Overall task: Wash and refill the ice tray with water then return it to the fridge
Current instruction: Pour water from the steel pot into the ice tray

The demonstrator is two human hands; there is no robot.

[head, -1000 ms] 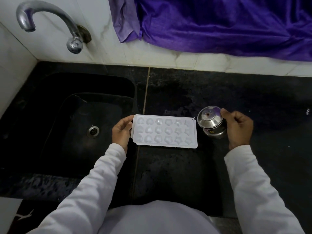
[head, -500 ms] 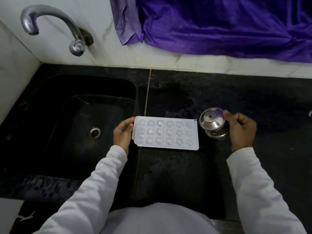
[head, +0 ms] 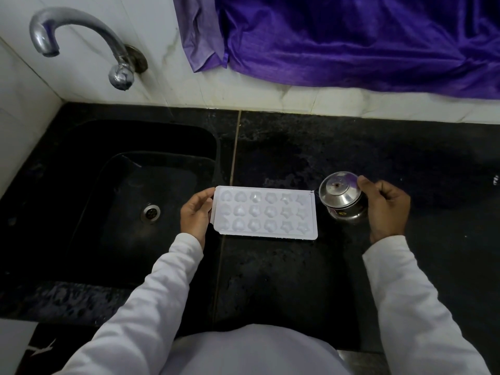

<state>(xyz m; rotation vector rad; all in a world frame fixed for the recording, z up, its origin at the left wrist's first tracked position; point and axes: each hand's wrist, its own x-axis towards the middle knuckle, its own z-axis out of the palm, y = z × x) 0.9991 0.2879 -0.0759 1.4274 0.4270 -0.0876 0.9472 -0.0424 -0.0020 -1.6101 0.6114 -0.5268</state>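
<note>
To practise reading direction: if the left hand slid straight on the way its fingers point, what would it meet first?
The ice tray; the left hand holds its left edge, steel pot beyond.

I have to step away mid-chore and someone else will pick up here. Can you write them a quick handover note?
Left hand: grips the left short edge of the white plastic ice tray, which lies flat on the black stone counter just right of the black sink.
Right hand: grips the small steel pot, close by the tray's right end.
The chrome tap is not running.
Done: I cannot tell whether the tray is washed or its cells hold water.
Left: fill if needed, then carry it to the fridge, which is not in view.
</note>
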